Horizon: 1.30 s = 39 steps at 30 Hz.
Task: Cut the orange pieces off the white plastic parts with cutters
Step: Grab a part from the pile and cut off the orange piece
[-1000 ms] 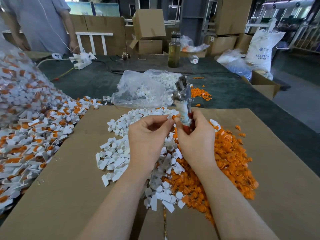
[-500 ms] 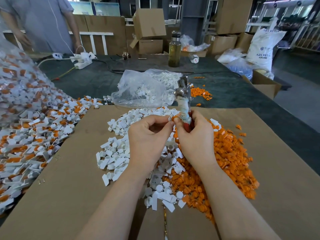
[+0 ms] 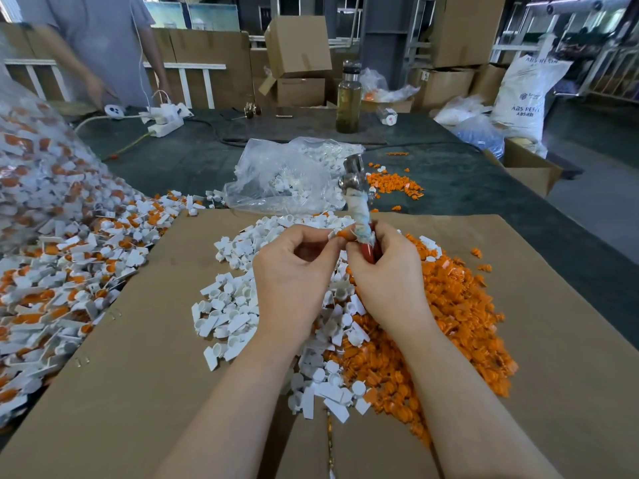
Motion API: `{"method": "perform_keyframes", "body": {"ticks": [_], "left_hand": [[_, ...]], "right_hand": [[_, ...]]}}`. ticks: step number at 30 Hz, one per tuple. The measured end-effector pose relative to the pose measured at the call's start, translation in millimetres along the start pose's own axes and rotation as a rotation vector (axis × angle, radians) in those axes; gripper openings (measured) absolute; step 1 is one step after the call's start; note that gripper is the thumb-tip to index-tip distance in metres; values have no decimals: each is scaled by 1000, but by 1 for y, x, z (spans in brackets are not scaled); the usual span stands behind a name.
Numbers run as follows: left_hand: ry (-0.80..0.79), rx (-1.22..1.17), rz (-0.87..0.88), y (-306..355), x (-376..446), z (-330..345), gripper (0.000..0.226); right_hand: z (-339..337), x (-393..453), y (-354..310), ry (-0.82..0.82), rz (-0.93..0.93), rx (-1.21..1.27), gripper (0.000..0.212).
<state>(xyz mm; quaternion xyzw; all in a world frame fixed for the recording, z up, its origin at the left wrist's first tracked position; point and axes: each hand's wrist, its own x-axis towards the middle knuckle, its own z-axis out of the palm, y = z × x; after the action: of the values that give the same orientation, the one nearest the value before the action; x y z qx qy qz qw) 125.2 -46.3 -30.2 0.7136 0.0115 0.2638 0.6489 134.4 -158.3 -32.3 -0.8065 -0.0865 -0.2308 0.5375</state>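
Right beside the cutters (image 3: 359, 205), gripped upright by the right hand (image 3: 383, 274), the left hand (image 3: 294, 271) pinches an orange-tipped part (image 3: 339, 234) left of the handle.

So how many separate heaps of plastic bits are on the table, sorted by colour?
All-white heaps: 1
All-orange heaps: 2, the big one and a small far one
Mixed white-and-orange heaps: 1
Total: 4 heaps, leaving out the clear bag of white parts.
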Motion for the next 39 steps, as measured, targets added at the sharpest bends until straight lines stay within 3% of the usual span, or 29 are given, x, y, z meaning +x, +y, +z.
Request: {"method": "perform_keyframes", "body": {"ticks": [16, 22, 29, 39], "left_hand": [[12, -37, 13, -2, 1, -1, 19], [9, -205, -77, -2, 10, -11, 10], [25, -409, -129, -6, 19, -19, 10], [-7, -413, -113, -8, 22, -21, 10]], "right_hand": [[-1, 0, -5, -18, 28, -65, 19], [-21, 5, -3, -243, 45, -77, 10], [-37, 7, -5, -511, 33, -178, 22], [-38, 6, -9, -583, 26, -194, 20]]}}
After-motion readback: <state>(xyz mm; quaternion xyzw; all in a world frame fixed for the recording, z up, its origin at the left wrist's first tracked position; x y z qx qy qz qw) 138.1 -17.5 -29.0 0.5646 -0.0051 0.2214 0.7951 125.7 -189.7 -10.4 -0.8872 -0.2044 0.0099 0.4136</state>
